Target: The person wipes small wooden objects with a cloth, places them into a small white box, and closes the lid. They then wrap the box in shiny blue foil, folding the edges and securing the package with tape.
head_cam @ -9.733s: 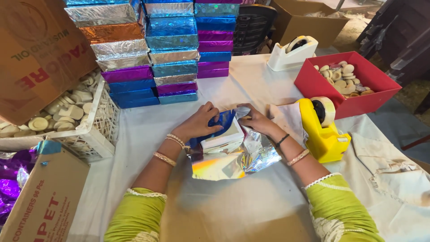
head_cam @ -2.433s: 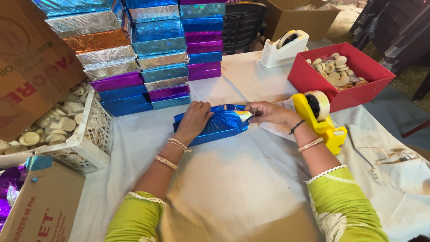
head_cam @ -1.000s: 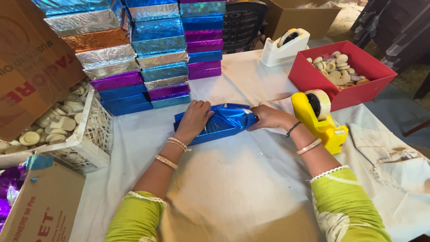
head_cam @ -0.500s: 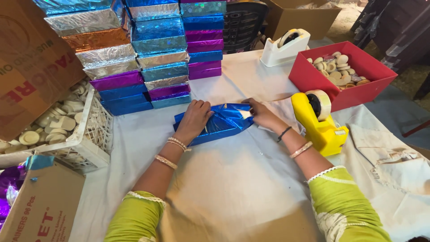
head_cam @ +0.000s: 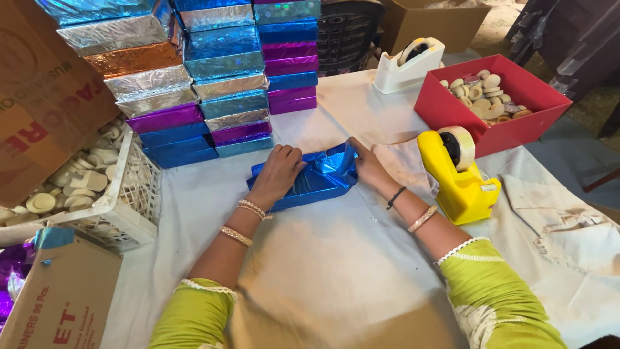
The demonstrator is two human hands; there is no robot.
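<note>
Here, box: blue foil box on the white table, near the yellow tape dispenser.
Left hand: fingers curled, pressing the top.
Right hand: fingers pinching its right end.

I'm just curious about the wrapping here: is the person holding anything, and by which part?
Yes. The blue foil-wrapped box lies on the table; the left hand presses its top near the left end, and the right hand pinches the foil at its right end.
</note>
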